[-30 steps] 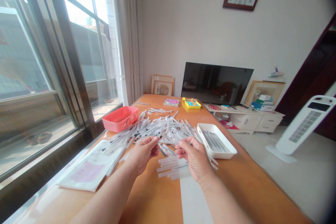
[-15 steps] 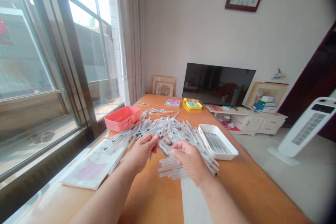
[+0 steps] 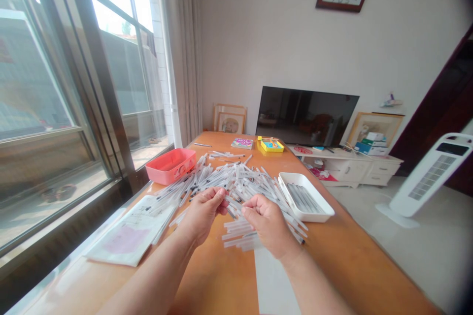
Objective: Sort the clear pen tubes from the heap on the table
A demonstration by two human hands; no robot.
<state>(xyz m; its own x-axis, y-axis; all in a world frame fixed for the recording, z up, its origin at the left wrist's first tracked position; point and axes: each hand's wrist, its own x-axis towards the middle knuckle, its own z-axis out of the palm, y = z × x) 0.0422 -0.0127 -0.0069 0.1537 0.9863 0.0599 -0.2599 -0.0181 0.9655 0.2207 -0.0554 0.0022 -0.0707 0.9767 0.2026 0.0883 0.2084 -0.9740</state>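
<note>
My left hand (image 3: 210,209) is closed in a pinch over the near side of a heap of clear pen barrels (image 3: 240,177). A pale pen barrel sticks out from its fingertips toward my right hand. My right hand (image 3: 264,219) pinches too, fingertips close to that barrel's other end; what lies between them is too small to make out. Below and beside my right hand lies a row of frosted clear tubes (image 3: 236,242), partly covered by it. To the right, a white tray (image 3: 325,214) holds several grey, slender pen pieces.
A coral-red bin (image 3: 166,174) stands at the table's left edge, near a booklet (image 3: 125,236). A white strip (image 3: 275,280) lies in front of my right hand. Farther back are a yellow box (image 3: 271,146) and a colourful pad (image 3: 242,143). A tower fan (image 3: 428,177) stands right.
The hands keep nearly the same pinching pose, with my left hand shifted slightly right. The whole view has moved a little; the heap and containers look unchanged.
</note>
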